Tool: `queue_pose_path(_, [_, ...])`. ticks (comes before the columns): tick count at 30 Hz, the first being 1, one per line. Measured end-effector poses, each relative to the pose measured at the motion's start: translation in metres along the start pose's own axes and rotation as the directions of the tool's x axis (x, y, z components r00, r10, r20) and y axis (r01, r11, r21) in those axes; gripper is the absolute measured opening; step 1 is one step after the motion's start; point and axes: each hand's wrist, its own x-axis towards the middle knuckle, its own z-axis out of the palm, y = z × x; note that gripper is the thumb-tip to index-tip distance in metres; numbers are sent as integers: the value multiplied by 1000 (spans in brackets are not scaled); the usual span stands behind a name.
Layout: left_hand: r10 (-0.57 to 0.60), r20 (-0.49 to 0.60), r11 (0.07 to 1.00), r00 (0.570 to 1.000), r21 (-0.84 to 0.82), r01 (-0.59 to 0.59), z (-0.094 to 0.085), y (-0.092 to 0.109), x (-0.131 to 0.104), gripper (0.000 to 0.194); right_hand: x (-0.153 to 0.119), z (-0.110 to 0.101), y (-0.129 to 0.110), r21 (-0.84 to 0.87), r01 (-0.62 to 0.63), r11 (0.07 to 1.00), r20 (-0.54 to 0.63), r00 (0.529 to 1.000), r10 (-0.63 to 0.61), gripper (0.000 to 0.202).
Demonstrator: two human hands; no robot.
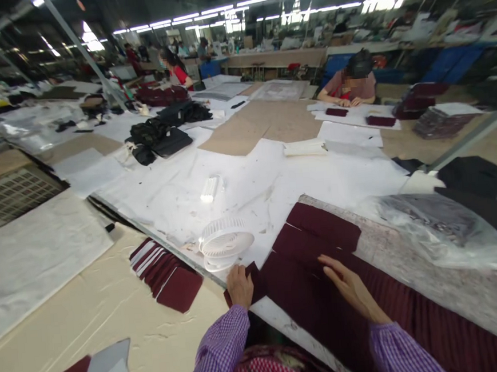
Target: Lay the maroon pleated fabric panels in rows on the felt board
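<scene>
Plainly, the left hand (240,287) was curled and the right hand (349,287) open.
With its purple-and-white checked sleeve (220,348) angled forward, the left hand bent its fingers over a small, angular, dark maroon cloth piece (257,281) near the edge of the white-covered table (248,186); whether it pinched the cloth could not be told. The right hand slanted inward, fingers extended, on or just above wide, flat, dark maroon cloth panels (299,285), whose many overlapping edges formed ridges toward the right.

Right of the apparent fan (227,244) lies fabric (299,285).
</scene>
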Motion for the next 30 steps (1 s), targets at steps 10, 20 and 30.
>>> queue_pose_path(10, [222,430,695,875,-699,167,-141,89,-44,41,-70,5,-156,486,154,861,23,982,-189,45])
queue_pose_path(20, [256,595,286,762,-799,528,-182,126,-62,32,-85,-5,-208,863,-64,501,128,987,-95,45])
queue_pose_path(30, [265,617,169,741,-786,594,-181,130,-70,59,-84,14,-215,865,-141,481,30,973,231,40])
